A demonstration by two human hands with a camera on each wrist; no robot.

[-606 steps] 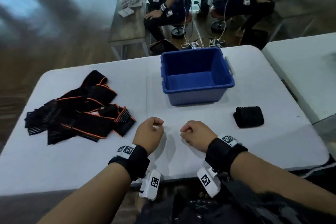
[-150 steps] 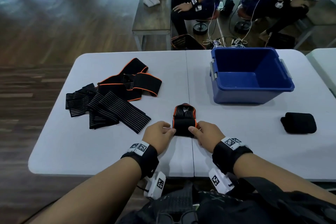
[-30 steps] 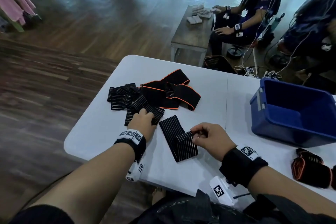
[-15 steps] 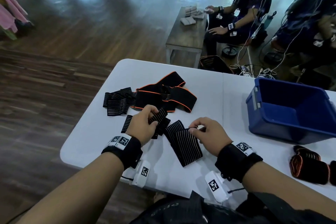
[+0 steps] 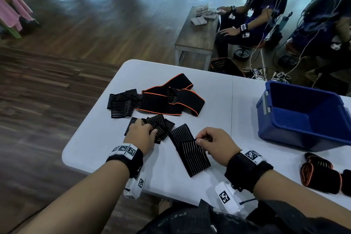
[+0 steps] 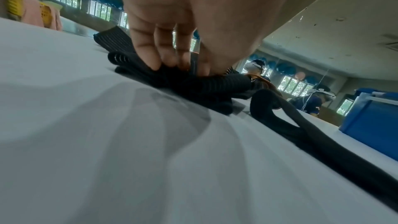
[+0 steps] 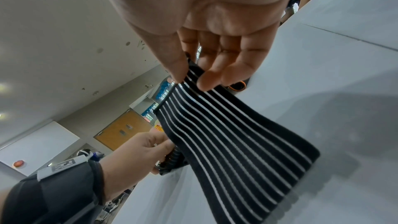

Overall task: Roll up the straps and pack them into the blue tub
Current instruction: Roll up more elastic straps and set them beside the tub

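Observation:
A black strap with thin white stripes (image 5: 190,150) (image 7: 237,134) lies on the white table (image 5: 106,148) in front of me. My right hand (image 5: 210,142) (image 7: 189,81) pinches its folded end between thumb and fingers. My left hand (image 5: 140,133) (image 6: 172,60) grips the bunched part of the same striped strap (image 5: 161,125) (image 6: 193,84) further left. More loose straps, striped (image 5: 121,102) and orange-edged (image 5: 171,99), lie beyond. The blue tub (image 5: 303,112) stands empty at the right. Two rolled straps (image 5: 321,175) lie on the table near its front edge, at the far right.
The table's left edge (image 5: 76,138) is close to my left hand. Beyond the table stands a wooden bench (image 5: 197,38) with a seated person (image 5: 254,15). Cables (image 5: 266,76) lie on the floor behind the tub.
Since a second ago my left hand has gathered the far part of the striped strap and drawn it nearer. My right hand keeps its pinch on the folded end.

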